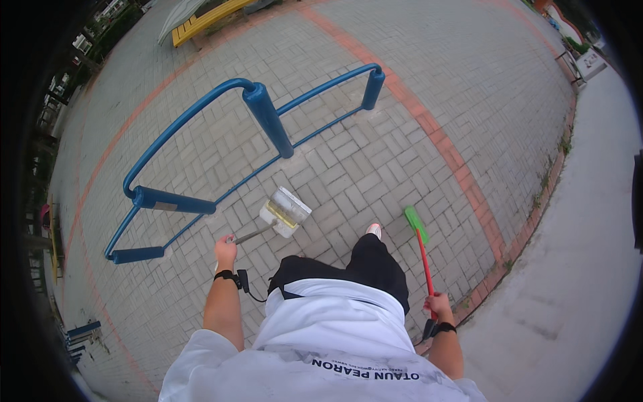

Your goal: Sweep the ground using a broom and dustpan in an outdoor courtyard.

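Observation:
My left hand (225, 251) grips the handle of a long-handled dustpan (293, 205). The pan is pale metal with a yellow strip, and it hangs to the front left of my legs, over or on the grey paving. On the other side, my right hand (438, 304) is closed around the red handle of a broom (426, 264). Its green head (416, 224) points forward, to the right of my white shoe (374, 230). Whether the pan and broom head touch the ground I cannot tell. Each wrist wears a black strap with a small device.
A blue tubular metal railing with thick posts (269, 120) stands ahead and to the left, close to the dustpan. Beyond it is a yellow slatted bench (206, 22). Red brick bands (442, 140) cross the paving. A brick kerb (535, 211) borders a pale concrete lane (577, 251) at right.

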Motion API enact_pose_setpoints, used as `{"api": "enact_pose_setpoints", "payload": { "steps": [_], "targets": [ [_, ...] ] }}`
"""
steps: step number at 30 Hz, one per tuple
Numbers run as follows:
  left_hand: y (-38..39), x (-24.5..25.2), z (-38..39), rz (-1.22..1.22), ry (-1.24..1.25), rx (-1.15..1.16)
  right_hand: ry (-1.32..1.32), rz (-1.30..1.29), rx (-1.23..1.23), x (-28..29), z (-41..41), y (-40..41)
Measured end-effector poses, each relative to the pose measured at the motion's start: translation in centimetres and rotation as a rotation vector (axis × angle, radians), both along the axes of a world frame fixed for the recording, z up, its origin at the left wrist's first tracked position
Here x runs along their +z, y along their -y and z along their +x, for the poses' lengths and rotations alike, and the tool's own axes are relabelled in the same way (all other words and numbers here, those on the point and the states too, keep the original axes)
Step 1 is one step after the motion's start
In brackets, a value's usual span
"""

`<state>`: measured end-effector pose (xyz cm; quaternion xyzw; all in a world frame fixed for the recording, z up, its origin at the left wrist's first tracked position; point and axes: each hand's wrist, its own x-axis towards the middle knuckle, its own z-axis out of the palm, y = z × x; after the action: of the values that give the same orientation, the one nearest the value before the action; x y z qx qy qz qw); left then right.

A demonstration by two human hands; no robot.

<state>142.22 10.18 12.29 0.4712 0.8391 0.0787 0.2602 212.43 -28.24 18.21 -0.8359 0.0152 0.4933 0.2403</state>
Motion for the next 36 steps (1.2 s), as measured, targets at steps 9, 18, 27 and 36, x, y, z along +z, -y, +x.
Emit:
{"api": "enact_pose_setpoints", "payload": {
  "steps": [9,18,27,36],
  "targets": [
    [-1.8,6.9,13.7,0.0,-0.216,0.053,-0.041,-0.048,0.463,2.1,19.9,-19.6],
    [-8.4,3.6,19.8,-0.014,-0.253,-0.085,0.009,0.098,0.538,0.0,23.3,-35.3],
    [-17.5,-0.5,23.9,0.052,-0.148,-0.468,0.161,0.098,0.719,-7.1,23.4,-48.0],
    [-23.8,-4.3,27.6,0.047,-0.024,-0.602,-0.002,0.015,0.586,-15.4,17.6,-51.8]
  ]
}}
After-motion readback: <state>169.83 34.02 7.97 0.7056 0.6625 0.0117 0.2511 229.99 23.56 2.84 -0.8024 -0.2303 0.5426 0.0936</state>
